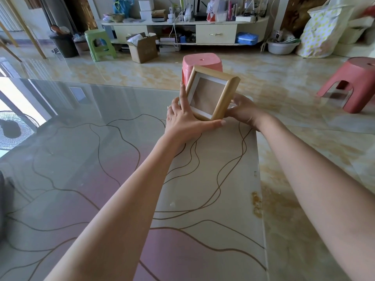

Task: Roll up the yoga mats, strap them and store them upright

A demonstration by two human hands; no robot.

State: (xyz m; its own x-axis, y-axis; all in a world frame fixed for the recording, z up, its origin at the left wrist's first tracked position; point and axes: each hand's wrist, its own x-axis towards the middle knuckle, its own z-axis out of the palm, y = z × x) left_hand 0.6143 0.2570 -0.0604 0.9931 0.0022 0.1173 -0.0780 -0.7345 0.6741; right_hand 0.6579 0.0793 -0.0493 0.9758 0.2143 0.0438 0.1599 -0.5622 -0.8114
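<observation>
Both arms are stretched forward over the yoga mat [142, 179], which is spread flat on the tiled floor [284, 94] and is printed with brown curving lines on grey, cream and pink patches. A small wooden picture frame [211, 92] is held up between the two hands near the mat's far right corner. It is grasped by the left hand [183, 120] along its left and lower edges, the fingers laid up the left side and the thumb extended beneath the bottom corner. Its right side is gripped by the right hand [242, 110], whose fingers are curled behind the frame and are mostly hidden by it. The frame is tilted, its glass turned toward the camera.

Directly behind the frame a pink plastic stool [200, 61] is seen, partly blocked by it. A red stool [353, 84] is placed well apart on the right. Farther back a green stool [97, 44], an open cardboard box [143, 47] and a cluttered low cabinet [215, 33] are set along the wall. A fan's shadow [16, 128] is cast on the mat's left edge.
</observation>
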